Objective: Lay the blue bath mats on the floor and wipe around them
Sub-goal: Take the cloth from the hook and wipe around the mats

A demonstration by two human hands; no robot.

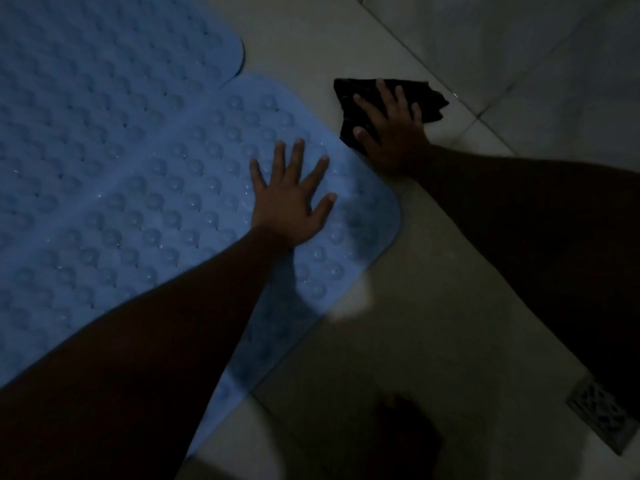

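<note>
Two blue bath mats with rows of round suction bumps lie flat on the pale tiled floor. The nearer mat (166, 209) fills the middle left, and the farther mat (104, 64) overlaps it at the top left. My left hand (291, 199) rests flat on the nearer mat near its right edge, fingers spread, holding nothing. My right hand (388, 129) presses down on a dark cloth (429, 98) that lies on the tile just beyond the mat's right edge.
The room is dim. Pale floor tiles (433, 306) with grout lines run to the right and front. A metal floor drain grate (602, 414) sits at the lower right. A dark shape, perhaps my foot or knee (408, 434), shows at the bottom.
</note>
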